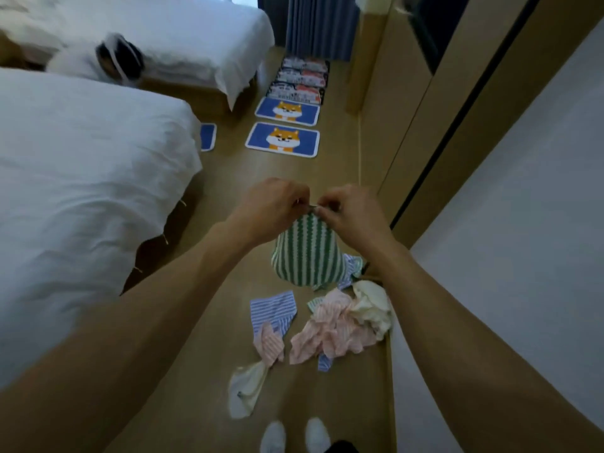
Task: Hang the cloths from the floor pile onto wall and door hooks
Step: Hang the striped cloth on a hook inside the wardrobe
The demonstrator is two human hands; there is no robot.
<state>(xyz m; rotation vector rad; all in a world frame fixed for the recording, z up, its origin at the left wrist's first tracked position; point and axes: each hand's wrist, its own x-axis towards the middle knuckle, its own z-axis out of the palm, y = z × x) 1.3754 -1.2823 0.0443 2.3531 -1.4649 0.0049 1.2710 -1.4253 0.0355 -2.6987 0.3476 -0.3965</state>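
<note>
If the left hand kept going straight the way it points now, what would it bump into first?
The left hand points across toward the right hand, both pinching the top of the green-and-white striped cloth. It would probably meet the right hand's fingertips almost at once; depth is unclear.

A hotel-like bedroom: two white-sheeted beds (81, 178), blue curtain (322, 26), wooden floor (225, 184).

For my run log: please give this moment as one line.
hands: both pinch green cloth top | cloth: hanging | pile: on floor | hooks: unseen
</note>
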